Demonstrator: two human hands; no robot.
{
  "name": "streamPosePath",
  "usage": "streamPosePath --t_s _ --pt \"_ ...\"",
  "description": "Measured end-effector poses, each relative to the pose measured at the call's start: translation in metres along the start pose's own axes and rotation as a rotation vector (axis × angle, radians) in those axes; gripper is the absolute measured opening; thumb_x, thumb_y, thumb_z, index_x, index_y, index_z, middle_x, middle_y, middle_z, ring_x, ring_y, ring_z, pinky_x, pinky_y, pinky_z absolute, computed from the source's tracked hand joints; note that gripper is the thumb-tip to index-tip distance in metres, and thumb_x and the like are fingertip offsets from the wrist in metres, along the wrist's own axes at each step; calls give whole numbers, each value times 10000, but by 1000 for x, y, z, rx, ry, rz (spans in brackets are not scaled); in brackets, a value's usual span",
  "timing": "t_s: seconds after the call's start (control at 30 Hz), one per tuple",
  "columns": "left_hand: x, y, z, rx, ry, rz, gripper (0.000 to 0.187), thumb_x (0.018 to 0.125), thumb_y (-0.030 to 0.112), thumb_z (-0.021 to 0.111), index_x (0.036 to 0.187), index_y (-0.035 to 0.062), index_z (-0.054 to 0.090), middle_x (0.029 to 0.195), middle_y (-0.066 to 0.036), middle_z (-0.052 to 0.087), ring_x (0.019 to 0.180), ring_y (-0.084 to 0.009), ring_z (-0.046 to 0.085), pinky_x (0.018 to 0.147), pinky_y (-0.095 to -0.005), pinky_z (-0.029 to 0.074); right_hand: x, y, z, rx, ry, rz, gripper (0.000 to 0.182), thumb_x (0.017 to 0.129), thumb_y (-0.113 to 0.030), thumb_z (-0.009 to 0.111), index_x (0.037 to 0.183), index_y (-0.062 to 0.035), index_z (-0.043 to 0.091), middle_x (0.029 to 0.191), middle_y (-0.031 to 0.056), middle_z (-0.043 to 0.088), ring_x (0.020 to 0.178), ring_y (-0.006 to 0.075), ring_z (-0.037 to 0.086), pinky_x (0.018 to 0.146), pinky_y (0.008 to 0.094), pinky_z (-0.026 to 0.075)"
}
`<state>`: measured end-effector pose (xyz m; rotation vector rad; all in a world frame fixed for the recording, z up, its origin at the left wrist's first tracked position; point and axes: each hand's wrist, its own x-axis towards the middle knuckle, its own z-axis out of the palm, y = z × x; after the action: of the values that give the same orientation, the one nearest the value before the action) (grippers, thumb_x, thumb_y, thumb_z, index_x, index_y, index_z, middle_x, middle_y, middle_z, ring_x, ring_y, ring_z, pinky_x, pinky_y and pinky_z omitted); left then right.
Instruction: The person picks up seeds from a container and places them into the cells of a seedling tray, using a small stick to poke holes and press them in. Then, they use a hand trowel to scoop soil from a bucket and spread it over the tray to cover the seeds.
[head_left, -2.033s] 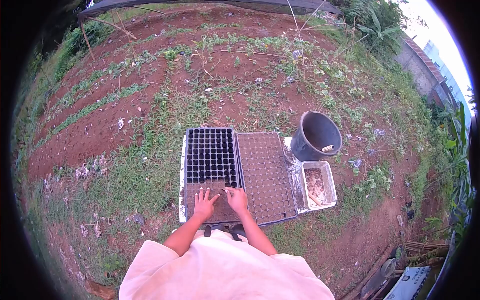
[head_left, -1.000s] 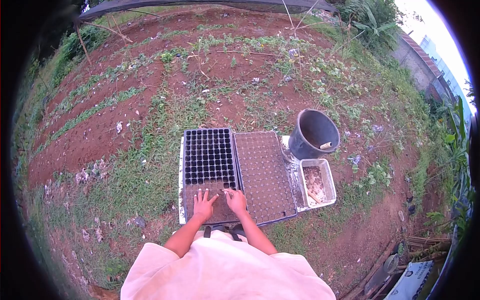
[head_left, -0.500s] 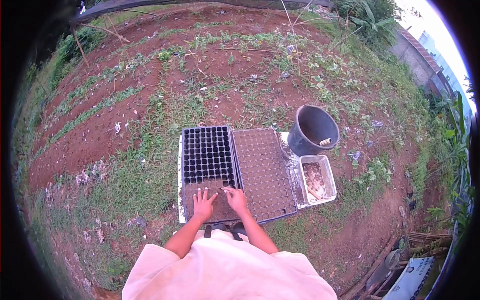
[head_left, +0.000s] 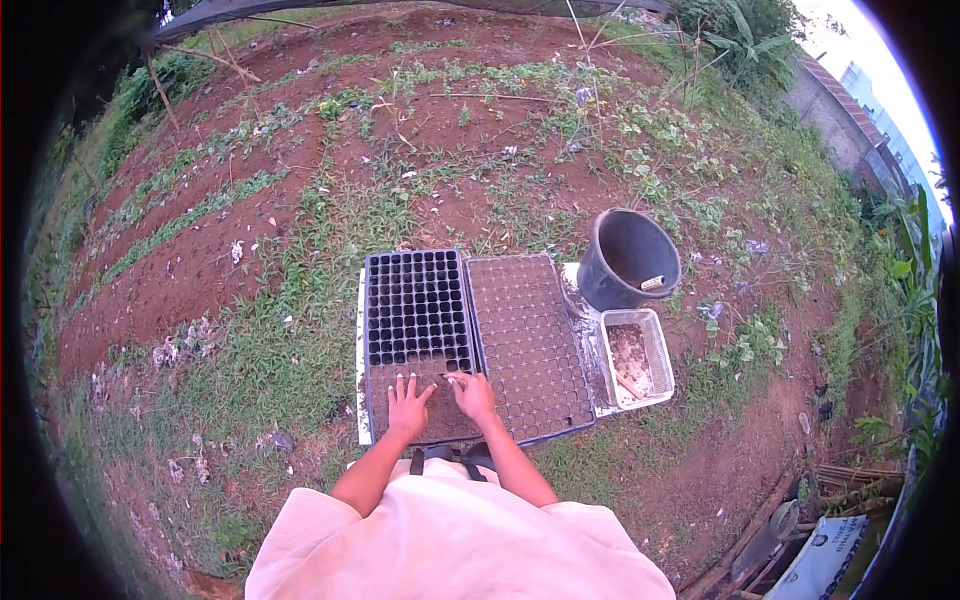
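1. The left hand (head_left: pixel 408 407) lies flat, fingers spread, on the soil at the near end of the black seed tray (head_left: pixel 420 312). It grips nothing.
2. The right hand (head_left: pixel 474 396) rests just beside it near the tray's near right corner, fingertips bunched at the line where filled cells meet empty ones. Whether it pinches something I cannot tell (too small to see).
3. This tray sits on the ground touching the filled tray (head_left: pixel 528 348) on its right. Only its near rows hold soil; the far cells are open and dark.
4. Risk: pressing unevenly could pack some cells hard and leave others loose, and soil pushed sideways may spill over the tray's near edge onto the grass.
5. Risk: leaning weight on the thin plastic could flex the tray and shake soil out of filled cells.
6. The white tub (head_left: pixel 636 357) and the dark bucket (head_left: pixel 628 259) stand beyond the filled tray's right edge, out of easy reach for a refill.
7. Against the earlier frames, both hands sit in nearly the same spots; only the view has shifted slightly.
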<state>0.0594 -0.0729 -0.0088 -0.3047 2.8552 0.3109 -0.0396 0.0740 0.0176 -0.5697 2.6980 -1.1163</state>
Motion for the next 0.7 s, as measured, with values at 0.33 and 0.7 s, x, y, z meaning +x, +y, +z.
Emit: streamPosePath --t_s 0.33,0.7 --pt "4 2 1 -57 29 -7 531 840 173 568 1352 302 509 1519 -173 275 1426 -409 165 1141 -551 181 2 3 3 35 -70 96 190 881 -288 623 1013 -207 734 938 129 697 895 341 621 828 434 507" --pt "7 5 2 -86 52 -20 485 828 162 569 1303 263 561 1496 -199 300 1413 -422 190 1140 -550 186 3 -9 1 -13 -54 102 207 874 -318 632 1032 -227 731 878 206 662 860 365 627 797 440 515"
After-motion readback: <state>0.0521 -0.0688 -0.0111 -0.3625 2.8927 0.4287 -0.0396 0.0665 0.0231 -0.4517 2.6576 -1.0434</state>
